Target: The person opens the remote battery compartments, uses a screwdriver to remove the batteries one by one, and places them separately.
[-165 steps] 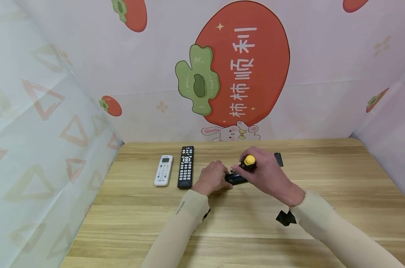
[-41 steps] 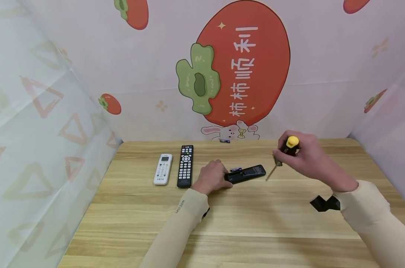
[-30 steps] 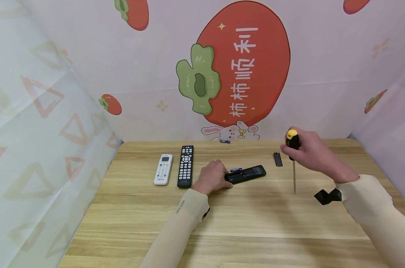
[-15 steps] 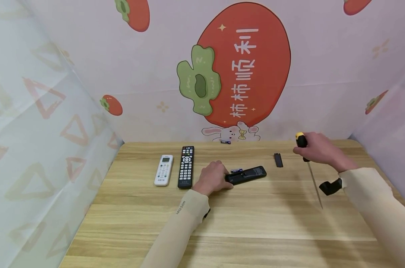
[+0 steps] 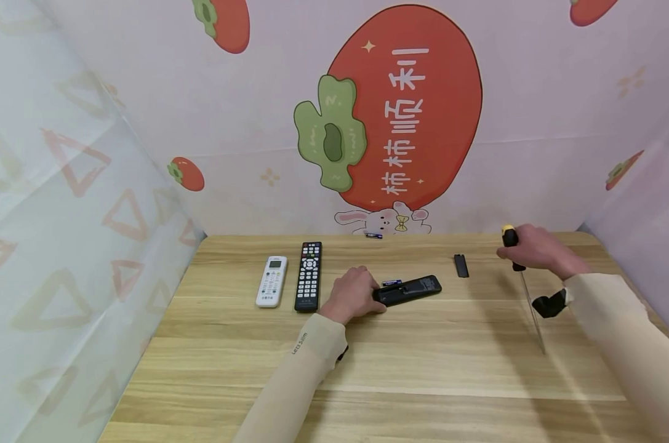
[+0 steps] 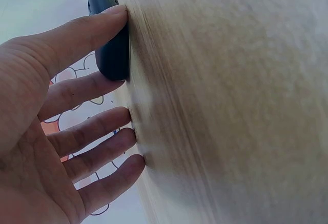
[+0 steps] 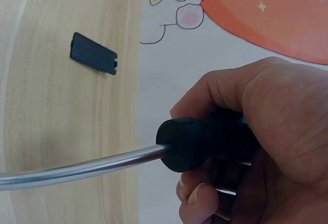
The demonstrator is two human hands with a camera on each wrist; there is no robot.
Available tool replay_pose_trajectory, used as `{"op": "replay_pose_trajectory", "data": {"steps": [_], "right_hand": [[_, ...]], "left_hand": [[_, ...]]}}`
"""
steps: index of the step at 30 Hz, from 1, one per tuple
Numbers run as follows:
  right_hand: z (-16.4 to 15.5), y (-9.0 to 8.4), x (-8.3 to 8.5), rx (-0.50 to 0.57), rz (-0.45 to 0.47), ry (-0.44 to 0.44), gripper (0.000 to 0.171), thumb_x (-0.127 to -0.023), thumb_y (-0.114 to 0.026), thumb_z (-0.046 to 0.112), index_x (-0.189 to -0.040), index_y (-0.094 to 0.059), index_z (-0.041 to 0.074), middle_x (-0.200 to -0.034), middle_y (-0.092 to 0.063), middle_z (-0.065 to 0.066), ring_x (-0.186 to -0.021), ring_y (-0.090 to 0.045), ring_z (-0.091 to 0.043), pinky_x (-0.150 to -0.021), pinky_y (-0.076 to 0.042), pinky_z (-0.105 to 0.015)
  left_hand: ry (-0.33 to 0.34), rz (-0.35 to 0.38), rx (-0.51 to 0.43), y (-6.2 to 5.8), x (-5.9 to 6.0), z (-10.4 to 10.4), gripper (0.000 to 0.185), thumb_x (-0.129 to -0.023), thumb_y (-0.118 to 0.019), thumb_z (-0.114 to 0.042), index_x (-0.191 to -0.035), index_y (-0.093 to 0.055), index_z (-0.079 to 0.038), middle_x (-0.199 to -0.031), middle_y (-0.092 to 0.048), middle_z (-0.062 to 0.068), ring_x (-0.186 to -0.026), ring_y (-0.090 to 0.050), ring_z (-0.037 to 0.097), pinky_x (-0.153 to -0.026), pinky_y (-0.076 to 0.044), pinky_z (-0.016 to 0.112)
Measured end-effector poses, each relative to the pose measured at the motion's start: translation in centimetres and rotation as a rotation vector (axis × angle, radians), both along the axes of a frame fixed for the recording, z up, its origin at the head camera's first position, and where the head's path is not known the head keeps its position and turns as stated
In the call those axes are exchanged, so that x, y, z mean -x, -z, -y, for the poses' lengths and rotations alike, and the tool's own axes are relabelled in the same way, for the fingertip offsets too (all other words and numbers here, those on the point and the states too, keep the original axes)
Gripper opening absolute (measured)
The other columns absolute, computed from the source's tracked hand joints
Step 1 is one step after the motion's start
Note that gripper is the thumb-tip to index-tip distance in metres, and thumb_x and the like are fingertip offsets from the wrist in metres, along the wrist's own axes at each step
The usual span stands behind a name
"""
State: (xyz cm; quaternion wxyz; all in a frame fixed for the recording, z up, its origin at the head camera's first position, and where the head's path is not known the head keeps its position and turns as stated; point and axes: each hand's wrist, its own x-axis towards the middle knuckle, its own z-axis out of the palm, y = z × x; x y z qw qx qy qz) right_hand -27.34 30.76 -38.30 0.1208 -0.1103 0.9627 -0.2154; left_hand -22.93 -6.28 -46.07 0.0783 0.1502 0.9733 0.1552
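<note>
A black remote control (image 5: 417, 290) lies back up on the table, its battery compartment uncovered. My left hand (image 5: 352, 294) holds its left end between thumb and index finger; in the left wrist view the other fingertips (image 6: 137, 161) touch the table. One battery (image 5: 392, 283) lies right behind the remote, another battery (image 5: 373, 235) at the table's back edge. Off to the right, my right hand (image 5: 536, 247) grips the black handle of a screwdriver (image 7: 82, 171) with a yellow end, its long shaft slanting down toward me. The battery cover (image 5: 461, 266) lies between remote and right hand.
A white remote control (image 5: 271, 282) and a longer black remote control (image 5: 309, 277) lie face up at the left of the wooden table (image 5: 423, 381). A patterned backdrop (image 5: 245, 123) stands behind the table and along both sides.
The screwdriver has moved from over the remote to the right, its tip swinging toward me. A battery now shows at the back edge, absent 5.5 s ago. The left hand has stayed put.
</note>
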Motion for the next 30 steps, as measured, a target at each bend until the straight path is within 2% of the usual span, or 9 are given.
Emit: {"op": "replay_pose_trajectory", "data": {"steps": [10,14,22,30], "right_hand": [[-0.7,1.4,0.7,-0.022,-0.001,0.024,0.040,-0.095,-0.060,0.028,-0.061,-0.043,0.016,-0.055,-0.037,0.004,-0.051,-0.032,-0.013,-0.054,-0.032,-0.033],[-1.0,2.0,0.9,-0.020,0.017,0.046,0.039,-0.096,-0.061,0.028,-0.063,-0.044,0.015,-0.056,-0.040,0.004,-0.050,-0.036,-0.013,-0.053,-0.035,-0.032],[-2.0,3.7,1.0,-0.027,0.055,0.106,0.034,-0.094,-0.063,0.028,-0.068,-0.053,0.009,-0.064,-0.057,-0.005,-0.056,-0.050,-0.017,-0.054,-0.042,-0.032],[-2.7,5.3,1.0,-0.058,0.038,0.162,0.035,-0.093,-0.064,0.032,-0.070,-0.055,0.006,-0.066,-0.056,-0.007,-0.060,-0.051,-0.022,-0.055,-0.040,-0.033]], "left_hand": [[-0.001,-0.003,0.002,-0.1,-0.1,0.1,0.043,-0.076,-0.089,-0.044,-0.109,-0.081,-0.016,-0.104,-0.063,-0.001,-0.091,-0.052,0.017,-0.071,-0.050,0.037],[-0.001,-0.004,-0.001,0.0,-0.1,0.1,0.043,-0.076,-0.090,-0.044,-0.109,-0.081,-0.016,-0.104,-0.063,-0.001,-0.092,-0.053,0.017,-0.072,-0.050,0.038],[-0.005,-0.006,0.003,0.0,-0.1,0.1,0.046,-0.076,-0.090,-0.045,-0.111,-0.081,-0.017,-0.106,-0.064,-0.001,-0.096,-0.055,0.018,-0.075,-0.052,0.040],[-0.004,-0.010,0.005,0.1,-0.1,0.0,0.046,-0.076,-0.089,-0.046,-0.111,-0.081,-0.018,-0.107,-0.063,-0.001,-0.096,-0.055,0.018,-0.075,-0.052,0.040]]}}
